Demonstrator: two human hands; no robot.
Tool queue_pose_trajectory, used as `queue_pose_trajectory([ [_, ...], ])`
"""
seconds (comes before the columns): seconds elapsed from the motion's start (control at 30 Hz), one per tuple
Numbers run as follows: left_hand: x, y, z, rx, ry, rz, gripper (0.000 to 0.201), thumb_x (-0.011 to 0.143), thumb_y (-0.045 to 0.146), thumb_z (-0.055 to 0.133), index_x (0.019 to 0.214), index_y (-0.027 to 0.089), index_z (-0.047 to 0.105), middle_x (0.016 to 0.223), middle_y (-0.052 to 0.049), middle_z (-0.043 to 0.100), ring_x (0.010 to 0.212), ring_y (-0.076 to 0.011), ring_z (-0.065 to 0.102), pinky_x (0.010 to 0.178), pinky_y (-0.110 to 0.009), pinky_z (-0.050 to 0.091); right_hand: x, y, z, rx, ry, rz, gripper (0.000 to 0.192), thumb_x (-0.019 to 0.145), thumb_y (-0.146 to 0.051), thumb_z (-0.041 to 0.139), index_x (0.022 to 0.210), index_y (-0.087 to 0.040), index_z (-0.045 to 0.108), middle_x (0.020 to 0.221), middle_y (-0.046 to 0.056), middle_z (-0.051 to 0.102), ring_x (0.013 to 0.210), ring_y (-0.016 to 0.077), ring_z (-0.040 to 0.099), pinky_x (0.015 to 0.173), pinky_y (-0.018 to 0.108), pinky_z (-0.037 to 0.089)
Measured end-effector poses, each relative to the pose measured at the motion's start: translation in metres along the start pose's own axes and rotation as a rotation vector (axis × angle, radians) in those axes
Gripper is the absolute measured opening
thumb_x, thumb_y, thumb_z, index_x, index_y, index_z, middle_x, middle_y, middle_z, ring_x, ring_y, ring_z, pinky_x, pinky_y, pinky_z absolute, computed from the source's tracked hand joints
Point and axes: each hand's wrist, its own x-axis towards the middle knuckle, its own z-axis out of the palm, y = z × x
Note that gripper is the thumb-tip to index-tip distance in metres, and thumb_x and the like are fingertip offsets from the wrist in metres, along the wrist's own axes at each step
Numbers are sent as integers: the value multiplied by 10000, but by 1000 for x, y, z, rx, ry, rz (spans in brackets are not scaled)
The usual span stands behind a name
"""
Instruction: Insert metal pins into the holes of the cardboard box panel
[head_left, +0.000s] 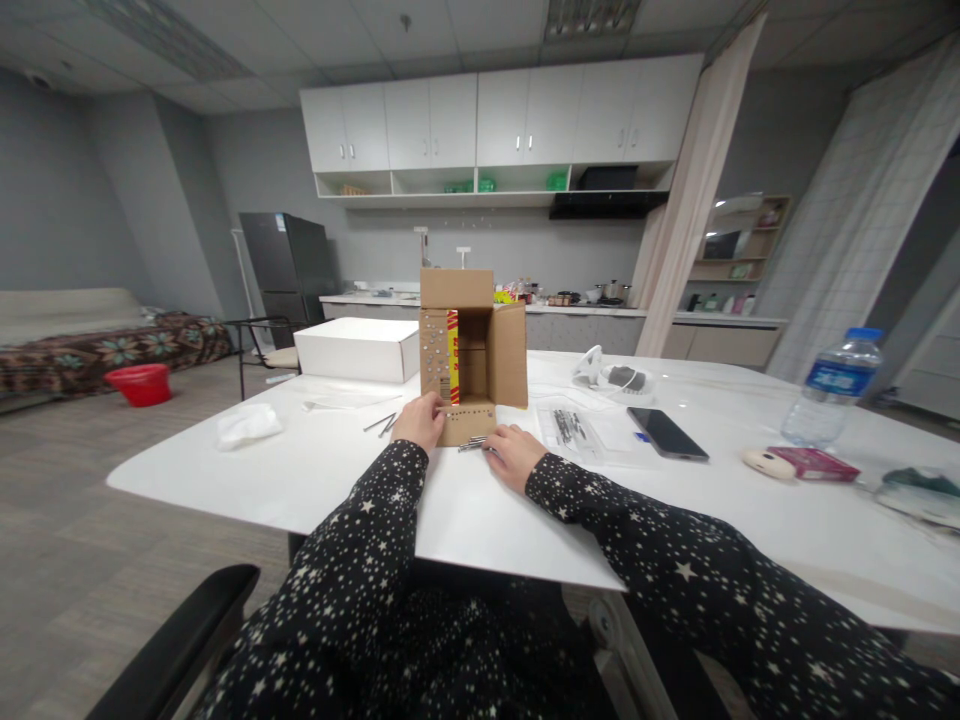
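Cardboard box (472, 350) flap under left hand (420, 420) fingertips; right hand (514, 455) curled over nails (474, 444) beside it.

A studio flat or staged home interior: white wall cabinets (502, 115) over a kitchen counter (570, 308) with pots, dark fridge (289, 265), patterned-covered sofa (90, 340), curtain partitions (686, 200), office-style panelled ceiling (300, 40).

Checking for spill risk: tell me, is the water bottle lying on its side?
No, the water bottle stands upright on the table, blue cap on top.
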Motion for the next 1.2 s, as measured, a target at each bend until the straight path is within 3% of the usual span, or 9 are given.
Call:
queue_pose_trajectory([
  [0.27,-2,4,-4,12,-24,21,185,811,263,512,889,191,663,865,-72,688,847,-227,625,748,-320,479,-1,-1,-2,1,-3,7,258,906,-249,433,1046,-194,643,1027,81,594,948,207,505,828,319,382],
  [0.47,-5,9,2,-58,-139,249,148,759,237,545,802,189,678,778,-35,679,715,-169,598,667,-263,444,0,-2,-2,-12,-14,9,253,903,-243,438,1041,-191,643,1028,86,594,956,207,508,838,317,380],
  [0.63,-7,14,5,-143,-229,342,153,746,285,579,732,172,682,717,-25,668,643,-141,567,608,-238,419,0,-3,-3,-13,-2,5,251,894,-241,444,1034,-190,645,1006,82,596,944,208,512,825,315,383],
  [1.2,-10,15,8,-137,-310,352,168,743,312,575,734,169,663,700,-26,667,648,-149,578,584,-239,408,1,-3,-3,-16,-9,6,256,895,-238,439,1042,-191,642,1018,84,594,955,208,507,825,317,381],
])
